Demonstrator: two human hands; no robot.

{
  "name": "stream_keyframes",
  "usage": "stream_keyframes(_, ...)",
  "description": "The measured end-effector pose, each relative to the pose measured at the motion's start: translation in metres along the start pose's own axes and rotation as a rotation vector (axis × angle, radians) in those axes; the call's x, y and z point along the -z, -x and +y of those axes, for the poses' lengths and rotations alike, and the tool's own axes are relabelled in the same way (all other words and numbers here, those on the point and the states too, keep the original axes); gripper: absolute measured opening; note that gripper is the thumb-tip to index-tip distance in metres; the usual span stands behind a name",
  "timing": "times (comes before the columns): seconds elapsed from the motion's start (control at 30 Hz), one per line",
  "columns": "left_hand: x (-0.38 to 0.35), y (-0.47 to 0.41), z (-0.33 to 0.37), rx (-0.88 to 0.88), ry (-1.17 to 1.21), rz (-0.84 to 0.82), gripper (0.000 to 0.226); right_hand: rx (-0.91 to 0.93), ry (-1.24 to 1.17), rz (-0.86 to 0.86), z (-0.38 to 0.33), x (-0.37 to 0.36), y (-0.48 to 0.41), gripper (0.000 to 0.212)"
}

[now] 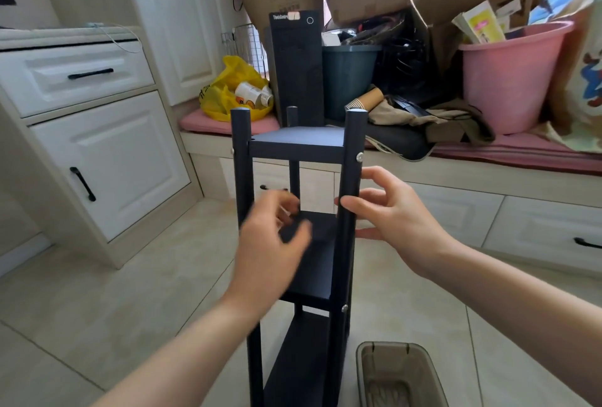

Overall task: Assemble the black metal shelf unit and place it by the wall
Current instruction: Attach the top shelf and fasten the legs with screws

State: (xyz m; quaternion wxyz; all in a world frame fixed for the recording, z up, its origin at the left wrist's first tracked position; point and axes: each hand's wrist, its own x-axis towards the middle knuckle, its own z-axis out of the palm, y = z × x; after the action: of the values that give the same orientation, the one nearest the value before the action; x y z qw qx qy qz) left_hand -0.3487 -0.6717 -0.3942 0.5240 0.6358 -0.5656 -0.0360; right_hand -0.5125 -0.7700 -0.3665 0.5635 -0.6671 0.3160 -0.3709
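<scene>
The black metal shelf unit (pixel 298 146) stands upright on the tiled floor in front of me, with black round posts, three flat shelves in view and silver screws at the joints. My right hand (pixel 391 211) is at the front right post about mid-height, fingers spread, fingertips touching the post. My left hand (pixel 273 243) is blurred, hovering in front of the middle shelf between the posts, fingers loosely curled with nothing seen in them. The lower left post is partly hidden by my left forearm.
A translucent brown plastic tray (pixel 400 374) lies on the floor right of the shelf's base. Behind stands a window bench (pixel 488 149) piled with a black computer tower (pixel 296 67), yellow bag (pixel 228 90), dark bin (pixel 350 77), pink bucket (pixel 511 77) and cardboard boxes. White cabinets (pixel 97 146) stand left.
</scene>
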Motion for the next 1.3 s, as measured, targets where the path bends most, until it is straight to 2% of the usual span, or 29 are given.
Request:
stream_keyframes(0.07, -0.015, 0.011, -0.004, 0.297, 0.174, -0.343, 0.029, 0.019, 0.011, 0.011, -0.001, -0.002, -0.003, 0.030)
stream_keyframes(0.13, -0.029, 0.018, -0.012, 0.353, 0.195, -0.475, 0.036, 0.028, 0.034, 0.026, -0.002, -0.004, -0.006, 0.031)
stream_keyframes(0.27, -0.039, 0.018, -0.012, 0.384, 0.296, -0.407, 0.027, 0.024, 0.002, 0.014, -0.005, -0.013, -0.008, 0.031)
stream_keyframes(0.43, -0.041, 0.018, -0.008, 0.336, 0.218, -0.350, 0.019, 0.024, -0.006, 0.000, -0.011, -0.018, -0.009, 0.029)
stream_keyframes(0.87, -0.033, 0.015, 0.013, 0.277, 0.379, -0.515, 0.020, 0.099, 0.034, 0.098, -0.022, 0.003, 0.001, 0.029)
stream_keyframes(1.1, -0.047, 0.015, 0.019, 0.269, 0.382, -0.504, 0.020, 0.093, 0.101, 0.092, -0.025, 0.014, 0.004, 0.037)
stream_keyframes(1.3, -0.056, 0.009, 0.022, 0.299, 0.394, -0.521, 0.017, 0.092, 0.100, 0.081, -0.028, 0.023, 0.001, 0.035)
